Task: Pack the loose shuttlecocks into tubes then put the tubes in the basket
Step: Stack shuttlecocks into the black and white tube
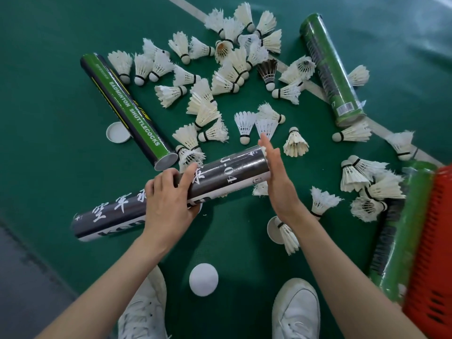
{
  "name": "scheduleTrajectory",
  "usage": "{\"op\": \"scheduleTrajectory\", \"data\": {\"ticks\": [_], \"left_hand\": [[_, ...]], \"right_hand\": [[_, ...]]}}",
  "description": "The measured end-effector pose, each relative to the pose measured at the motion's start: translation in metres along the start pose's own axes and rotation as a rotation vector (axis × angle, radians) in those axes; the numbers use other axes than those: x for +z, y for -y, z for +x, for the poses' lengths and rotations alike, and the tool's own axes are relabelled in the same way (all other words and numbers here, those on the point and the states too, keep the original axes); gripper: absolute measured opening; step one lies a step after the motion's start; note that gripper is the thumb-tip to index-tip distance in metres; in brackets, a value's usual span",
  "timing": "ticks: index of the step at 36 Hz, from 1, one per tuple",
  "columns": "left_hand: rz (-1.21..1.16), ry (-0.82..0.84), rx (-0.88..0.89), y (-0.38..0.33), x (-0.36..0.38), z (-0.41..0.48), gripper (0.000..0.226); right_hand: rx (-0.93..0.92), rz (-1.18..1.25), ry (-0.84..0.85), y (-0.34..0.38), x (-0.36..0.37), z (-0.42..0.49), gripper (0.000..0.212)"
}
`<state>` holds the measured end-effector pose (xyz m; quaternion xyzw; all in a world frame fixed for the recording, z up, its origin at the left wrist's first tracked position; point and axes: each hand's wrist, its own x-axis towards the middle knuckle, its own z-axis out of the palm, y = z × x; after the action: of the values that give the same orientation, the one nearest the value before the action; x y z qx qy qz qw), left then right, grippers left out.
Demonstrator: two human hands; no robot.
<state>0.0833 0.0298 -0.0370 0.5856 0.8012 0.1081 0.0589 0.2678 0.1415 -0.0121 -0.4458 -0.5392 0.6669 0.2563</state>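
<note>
The green court floor (61, 106) is seen beneath everything. A red basket (437, 241) stands well to the right of the right fingers, with a green tube (406, 228) just beside it. The black tube (227, 174) is gripped at mid-length by the curled fingers of the left hand (168, 199). Its open end is touched by the straight, flat fingers of the right hand (278, 182). Loose shuttlecocks (244, 123) are scattered beyond the fingertips. A white cap (203, 279) lies nearer the person than both hands.
</note>
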Motion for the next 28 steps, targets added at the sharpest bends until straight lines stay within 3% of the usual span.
{"op": "scheduleTrajectory", "data": {"ticks": [3,6,10,12,16,19,25,28], "left_hand": [[-0.001,0.0,-0.006,0.0,0.002,-0.003,0.087],[0.007,0.022,-0.018,0.002,0.005,-0.007,0.086],[0.041,0.099,-0.074,0.002,0.006,-0.008,0.08],[0.069,0.142,-0.097,0.004,0.006,-0.01,0.08],[0.098,0.17,-0.111,0.012,0.009,-0.013,0.081],[0.092,0.191,-0.134,0.015,0.009,-0.012,0.08],[0.09,0.216,-0.149,0.016,0.008,-0.013,0.081],[0.097,0.22,-0.142,0.016,0.007,-0.013,0.081]], "right_hand": [[0.036,0.0,0.061,0.0,-0.001,-0.003,0.069],[0.061,-0.027,0.094,0.001,-0.007,-0.002,0.058],[0.047,-0.15,-0.218,-0.013,-0.023,0.003,0.044],[0.071,-0.365,-0.257,-0.026,-0.036,0.0,0.055],[0.077,-0.774,-0.068,-0.055,-0.048,-0.006,0.081],[0.065,-1.06,0.025,-0.072,-0.045,0.0,0.087],[-0.015,-1.215,0.008,-0.089,-0.037,0.006,0.063],[0.0,-1.035,-0.105,-0.08,-0.038,0.004,0.045]]}}
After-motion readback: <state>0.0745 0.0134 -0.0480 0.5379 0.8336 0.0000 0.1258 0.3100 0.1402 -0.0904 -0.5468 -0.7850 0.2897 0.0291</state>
